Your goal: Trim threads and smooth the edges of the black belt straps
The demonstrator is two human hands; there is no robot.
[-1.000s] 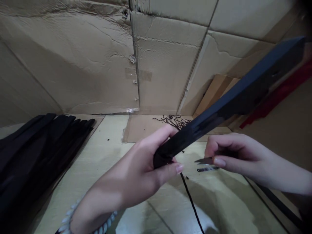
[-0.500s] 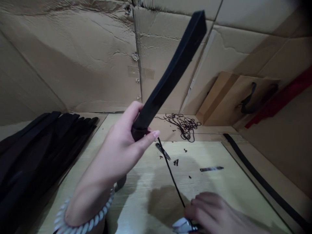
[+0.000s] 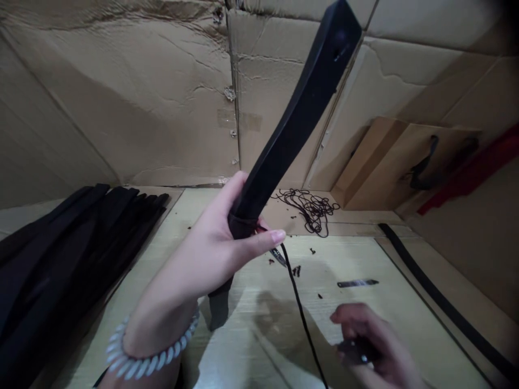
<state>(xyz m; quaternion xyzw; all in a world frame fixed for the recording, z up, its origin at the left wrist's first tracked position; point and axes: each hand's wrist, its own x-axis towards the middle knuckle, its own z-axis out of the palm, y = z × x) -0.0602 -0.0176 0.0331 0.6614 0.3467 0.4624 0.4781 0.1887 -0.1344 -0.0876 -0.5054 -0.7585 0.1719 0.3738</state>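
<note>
My left hand (image 3: 211,251) is closed round the lower end of a long flat black piece (image 3: 298,116), which points up and to the right against the cardboard wall. A thin black cord (image 3: 302,313) hangs from that end down across the wooden table (image 3: 397,302). My right hand (image 3: 375,346) is low at the right, blurred, with its fingers curled over a small dark object I cannot name. A white beaded bracelet (image 3: 152,354) circles my left wrist.
A pile of similar black pieces (image 3: 60,259) lies at the left. A tangle of black cord (image 3: 310,205) sits at the back. A small metal blade (image 3: 357,282) and dark scraps lie on the table. A black strap (image 3: 441,308) runs along the right edge. Cardboard walls (image 3: 141,102) enclose the space.
My left hand swung the black piece from pointing right to nearly upright. My right hand dropped from beside it to the near table edge and took up a small dark object.
</note>
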